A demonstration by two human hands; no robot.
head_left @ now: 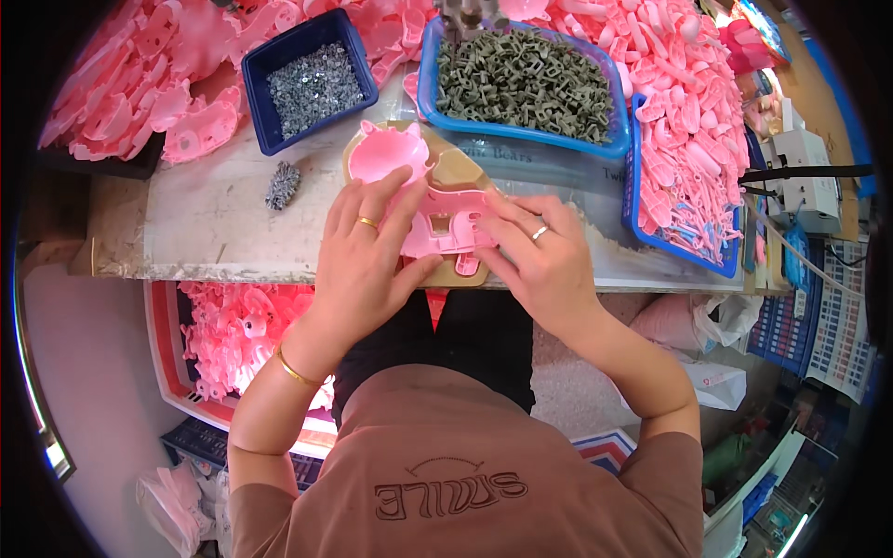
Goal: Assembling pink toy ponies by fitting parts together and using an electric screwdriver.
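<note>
A pink plastic toy shell (447, 202) with a round, eared head lies hollow side up in a tan fixture (462, 171) at the table's front edge. My left hand (370, 237) grips its left side, fingers over the body just below the head and thumb near the lower edge. At the right edge, the fingers and thumb of my right hand (541, 249) close on the same shell. A small pink piece (466, 265) shows at its bottom by my right thumb. My fingers hide part of the shell's sides.
Beyond my hands stand a dark blue bin (263, 130) of small metal parts and a blue tub (530, 128) of dark green-grey pieces. Pink shells (139, 84) heap at the left. A blue tray (634, 209) of pink parts sits right, and a metal machine tip (472, 13) hangs above.
</note>
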